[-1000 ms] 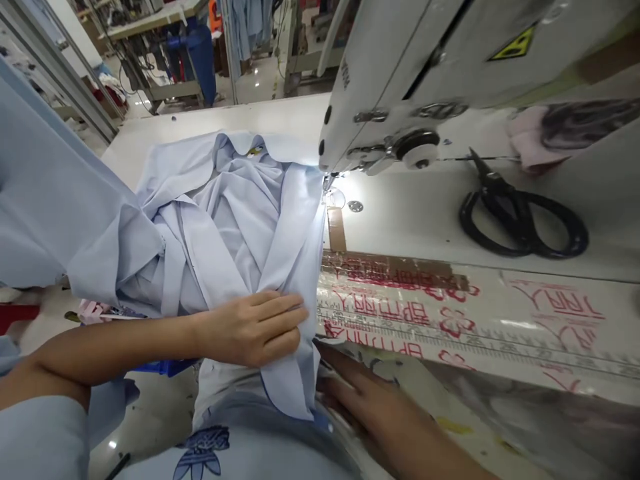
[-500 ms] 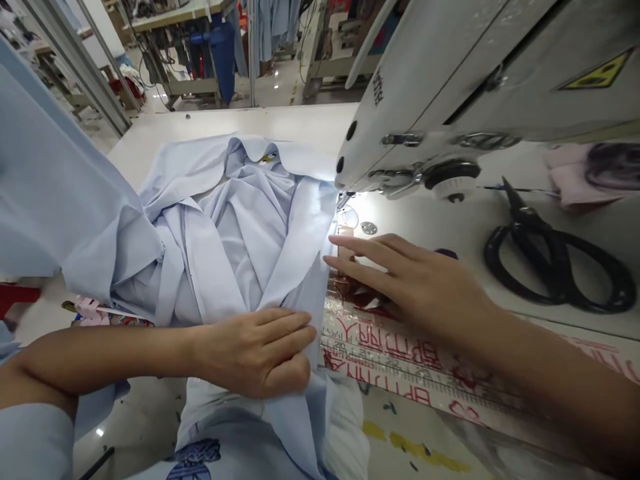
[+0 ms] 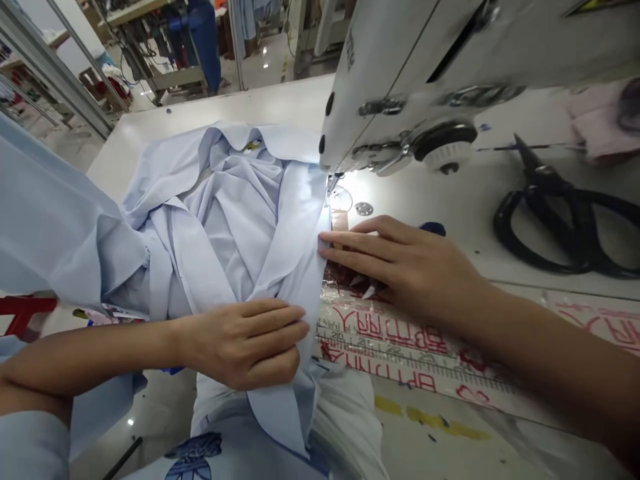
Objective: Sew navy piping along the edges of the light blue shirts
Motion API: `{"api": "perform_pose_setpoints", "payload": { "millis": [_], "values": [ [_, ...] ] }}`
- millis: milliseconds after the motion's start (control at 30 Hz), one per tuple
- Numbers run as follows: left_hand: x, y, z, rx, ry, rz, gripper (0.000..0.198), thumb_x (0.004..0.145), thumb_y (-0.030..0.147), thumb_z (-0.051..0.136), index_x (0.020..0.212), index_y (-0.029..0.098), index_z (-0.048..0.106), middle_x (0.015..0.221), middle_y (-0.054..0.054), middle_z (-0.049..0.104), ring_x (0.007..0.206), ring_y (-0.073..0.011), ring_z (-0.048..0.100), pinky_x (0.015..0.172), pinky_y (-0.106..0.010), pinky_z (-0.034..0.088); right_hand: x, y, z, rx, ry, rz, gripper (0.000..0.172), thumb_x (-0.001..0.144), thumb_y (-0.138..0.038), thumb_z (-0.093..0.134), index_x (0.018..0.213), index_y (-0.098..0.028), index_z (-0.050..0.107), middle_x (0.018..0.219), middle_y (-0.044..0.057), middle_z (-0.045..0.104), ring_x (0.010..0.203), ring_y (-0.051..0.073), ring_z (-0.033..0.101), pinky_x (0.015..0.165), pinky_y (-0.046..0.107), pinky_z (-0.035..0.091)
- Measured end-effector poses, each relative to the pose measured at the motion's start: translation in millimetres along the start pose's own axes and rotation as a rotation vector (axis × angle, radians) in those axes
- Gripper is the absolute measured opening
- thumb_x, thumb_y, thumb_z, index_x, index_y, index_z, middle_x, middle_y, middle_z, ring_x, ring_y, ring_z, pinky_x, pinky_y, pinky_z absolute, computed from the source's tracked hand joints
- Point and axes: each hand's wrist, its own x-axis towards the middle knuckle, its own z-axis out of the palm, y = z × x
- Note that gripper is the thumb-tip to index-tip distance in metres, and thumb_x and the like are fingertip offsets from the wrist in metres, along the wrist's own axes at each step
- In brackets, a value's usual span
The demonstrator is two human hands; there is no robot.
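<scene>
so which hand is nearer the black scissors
Right. The right hand is left of the black scissors, fingertips at the cloth edge. The left hand is much farther left, on the pale blue garment.

The person wears a plain pale blue sleeve (image 3: 30, 447) on the left arm (image 3: 90, 360), and it ends well behind the left hand (image 3: 243, 343). Lower, on the body, is pale cloth (image 3: 215, 417) with a dark blue printed figure (image 3: 193, 457), perhaps leaves.

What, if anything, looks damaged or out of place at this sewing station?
The clear tape over the printed measuring scale looks torn, with ragged, lifting bits just under the right hand, while the stretch further along lies smoother. The pale blue shirt by the left hand is bunched, but that looks like handling.
</scene>
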Motion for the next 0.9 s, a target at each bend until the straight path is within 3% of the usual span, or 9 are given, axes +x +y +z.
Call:
{"api": "perform_pose_setpoints", "payload": {
  "millis": [200, 467, 600, 700, 900],
  "values": [
    [0.3, -7.4, 0.5, 0.013, -0.067, 0.115, 0.005, 0.081, 0.012, 0.056, 0.078, 0.011, 0.053, 0.098, -0.013, 0.069, 0.099, -0.0238, 0.065, 0.091, -0.033, 0.055, 2.2, -1.6, -6.7, -0.021, -0.018, -0.025, 0.041, 0.080, -0.005, 0.049, 0.119, -0.015, 0.052, 0.116, 0.009, 0.062, 0.093, 0.026, 0.054, 0.072, 0.040, 0.051],
    [3.1, -15.6, -4.8, -0.004, -0.107, 0.191, 0.008, 0.083, 0.014, 0.055, 0.075, 0.012, 0.052, 0.099, -0.013, 0.069, 0.098, -0.0246, 0.065, 0.088, -0.033, 0.057, -1.8, -0.8, -6.5, -0.027, -0.079, 0.036, 0.040, 0.084, -0.012, 0.042, 0.120, -0.023, 0.053, 0.121, 0.002, 0.059, 0.098, 0.025, 0.055, 0.072, 0.040, 0.052],
    [1.3, -17.7, -7.2, 0.002, -0.091, 0.197, 0.008, 0.084, 0.015, 0.054, 0.076, 0.014, 0.055, 0.096, -0.009, 0.071, 0.098, -0.0227, 0.065, 0.089, -0.032, 0.057, -2.1, 0.3, -6.7, -0.009, -0.064, 0.063, 0.035, 0.085, -0.014, 0.042, 0.116, -0.021, 0.058, 0.119, 0.002, 0.061, 0.098, 0.025, 0.055, 0.069, 0.040, 0.052],
    [1.2, -9.0, 1.4, -0.038, -0.083, 0.137, 0.009, 0.083, 0.014, 0.055, 0.075, 0.012, 0.056, 0.098, -0.010, 0.070, 0.098, -0.0244, 0.065, 0.088, -0.033, 0.058, -2.5, 3.0, -8.1, -0.017, -0.069, 0.022, 0.033, 0.088, -0.014, 0.041, 0.116, -0.017, 0.059, 0.118, 0.004, 0.061, 0.098, 0.025, 0.053, 0.066, 0.039, 0.051],
    [5.6, 10.1, 16.6, -0.105, -0.014, -0.144, 0.012, 0.088, 0.012, 0.048, 0.077, 0.010, 0.053, 0.103, -0.014, 0.067, 0.110, -0.0260, 0.059, 0.095, -0.037, 0.053, -2.9, 6.6, -9.9, -0.020, -0.063, 0.008, 0.031, 0.088, -0.013, 0.043, 0.115, -0.015, 0.059, 0.117, 0.005, 0.061, 0.097, 0.022, 0.052, 0.073, 0.039, 0.049]
  ]
}}
